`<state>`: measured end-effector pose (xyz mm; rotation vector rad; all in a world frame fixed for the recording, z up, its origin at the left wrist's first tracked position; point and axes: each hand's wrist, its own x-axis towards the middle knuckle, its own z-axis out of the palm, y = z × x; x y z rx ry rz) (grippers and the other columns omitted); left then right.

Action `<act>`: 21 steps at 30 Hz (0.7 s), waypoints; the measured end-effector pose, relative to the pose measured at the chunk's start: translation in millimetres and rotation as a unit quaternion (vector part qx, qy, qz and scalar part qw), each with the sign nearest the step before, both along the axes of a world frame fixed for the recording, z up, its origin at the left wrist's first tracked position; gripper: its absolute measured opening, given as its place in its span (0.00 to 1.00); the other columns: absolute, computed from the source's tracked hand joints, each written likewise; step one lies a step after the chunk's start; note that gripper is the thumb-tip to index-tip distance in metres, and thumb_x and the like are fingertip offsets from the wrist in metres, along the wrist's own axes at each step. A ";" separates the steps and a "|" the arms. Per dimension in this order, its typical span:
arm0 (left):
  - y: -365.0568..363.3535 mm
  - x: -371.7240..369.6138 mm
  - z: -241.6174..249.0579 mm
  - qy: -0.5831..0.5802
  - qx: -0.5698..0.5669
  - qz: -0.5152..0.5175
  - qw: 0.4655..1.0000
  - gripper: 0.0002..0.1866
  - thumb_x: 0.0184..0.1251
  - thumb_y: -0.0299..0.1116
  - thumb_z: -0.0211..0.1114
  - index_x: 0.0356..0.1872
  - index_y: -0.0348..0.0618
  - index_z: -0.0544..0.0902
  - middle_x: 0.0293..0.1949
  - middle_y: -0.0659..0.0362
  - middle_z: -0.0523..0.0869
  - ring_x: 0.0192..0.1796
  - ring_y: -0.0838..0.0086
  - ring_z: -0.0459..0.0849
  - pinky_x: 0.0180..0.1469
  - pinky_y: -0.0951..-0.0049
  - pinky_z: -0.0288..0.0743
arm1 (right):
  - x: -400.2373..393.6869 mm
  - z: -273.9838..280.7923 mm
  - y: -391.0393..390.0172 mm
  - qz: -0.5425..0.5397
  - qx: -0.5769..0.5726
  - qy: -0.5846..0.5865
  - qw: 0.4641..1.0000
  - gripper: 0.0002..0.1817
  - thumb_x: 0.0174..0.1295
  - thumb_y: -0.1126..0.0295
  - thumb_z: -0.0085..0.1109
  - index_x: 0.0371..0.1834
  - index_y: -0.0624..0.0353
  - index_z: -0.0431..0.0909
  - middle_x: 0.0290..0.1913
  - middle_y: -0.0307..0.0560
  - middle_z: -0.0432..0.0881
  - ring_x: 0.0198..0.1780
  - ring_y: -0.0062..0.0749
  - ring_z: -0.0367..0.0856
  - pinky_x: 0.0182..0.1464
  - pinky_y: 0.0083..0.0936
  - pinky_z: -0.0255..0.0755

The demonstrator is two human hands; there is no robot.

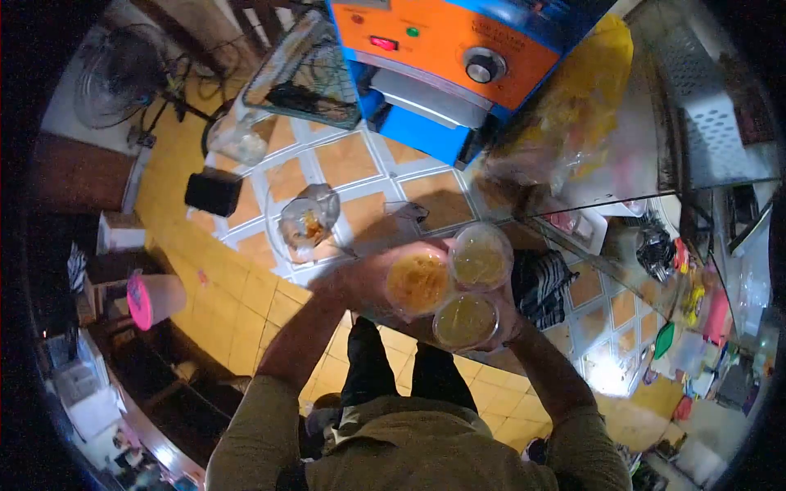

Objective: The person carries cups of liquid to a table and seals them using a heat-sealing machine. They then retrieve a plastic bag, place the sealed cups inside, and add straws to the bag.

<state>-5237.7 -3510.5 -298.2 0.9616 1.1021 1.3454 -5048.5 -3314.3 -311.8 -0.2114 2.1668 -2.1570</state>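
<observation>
Three round clear cups are held together in front of my body. The left cup [418,282] has orange contents, and my left hand [368,282] is wrapped round its outer side. The upper right cup [480,256] and the lower cup [466,321] hold yellowish contents. My right hand [507,308] grips these two from the right, its fingers mostly hidden by the cups. All three tops face up toward the camera, with their rims touching or nearly so.
An orange and blue machine [442,57] stands ahead on the tiled-pattern table [348,159]. A plastic bag [307,221] lies left of the cups, a dark striped cloth [540,286] right. A pink-lidded bucket [155,299] stands far left.
</observation>
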 end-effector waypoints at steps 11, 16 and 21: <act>55.7 -19.0 -50.0 0.042 0.110 -0.075 0.990 0.58 0.32 0.40 0.86 0.69 0.40 0.62 0.72 0.52 0.61 0.74 0.63 0.58 0.74 0.62 0.52 | 16.3 -17.1 2.3 -0.321 -0.268 -0.217 0.882 0.81 0.13 0.45 0.87 0.74 0.61 0.43 0.67 0.53 0.65 0.65 0.42 0.70 0.66 0.45 0.66; 82.5 -5.2 -46.7 0.061 0.139 -0.088 0.985 0.57 0.34 0.41 0.86 0.69 0.40 0.61 0.73 0.51 0.59 0.75 0.63 0.56 0.75 0.61 0.50 | 27.3 -5.1 24.3 -0.349 -0.306 -0.391 0.795 0.77 0.18 0.37 0.82 0.73 0.62 0.47 0.71 0.55 0.59 0.67 0.43 0.68 0.68 0.43 0.64; 109.7 21.2 -52.2 0.056 0.145 -0.107 0.982 0.55 0.36 0.43 0.84 0.68 0.40 0.63 0.73 0.51 0.60 0.75 0.64 0.56 0.75 0.61 0.50 | 104.0 -80.1 60.0 -0.228 -0.134 -0.113 0.958 0.70 0.26 0.35 0.79 0.71 0.64 0.55 0.71 0.53 0.60 0.68 0.44 0.66 0.70 0.40 0.61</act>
